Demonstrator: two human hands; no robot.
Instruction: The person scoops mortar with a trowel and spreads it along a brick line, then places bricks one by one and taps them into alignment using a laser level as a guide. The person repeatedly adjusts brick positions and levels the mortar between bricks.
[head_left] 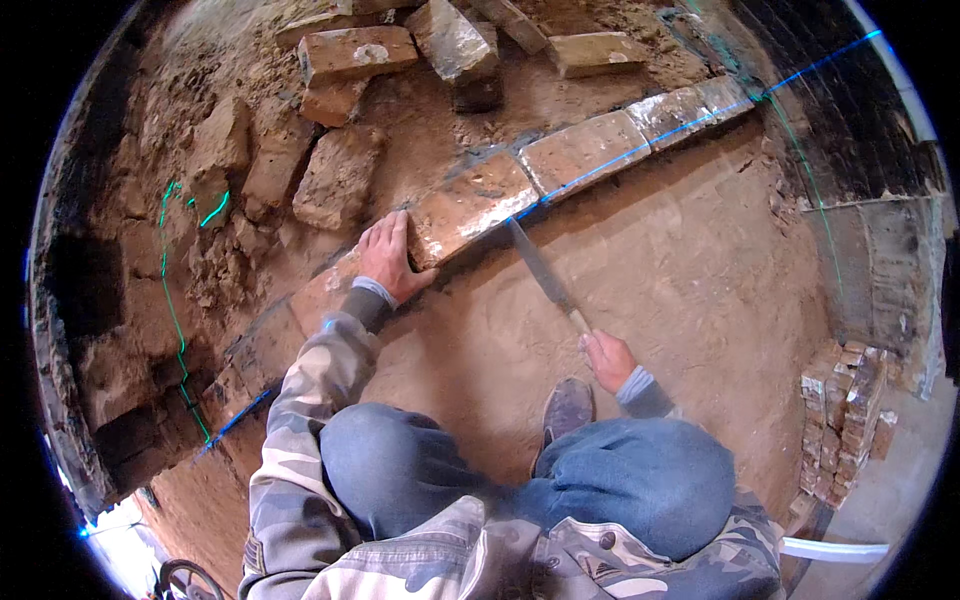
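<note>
A row of reddish bricks runs diagonally across the dirt, with grey mortar along it. My left hand (390, 262) grips the left end of one brick (472, 207) in this row, fingers toward its far side and thumb by its near edge. In my right hand (608, 360) is a trowel (541, 266), held by its pale handle. Its narrow metal blade points up and left, the tip at the near edge of the same brick. Further right in the row lie another brick (585, 153) and a whitish one (680, 112). A blue laser line follows the row's near edge.
Loose bricks (357, 52) lie heaped beyond the row, with more rough bricks (340, 178) on the left. A brick stack (842, 420) stands at the right. Dark walls (840, 130) bound the far right. Green laser lines cross both sides. My shoe (568, 408) rests on the dirt.
</note>
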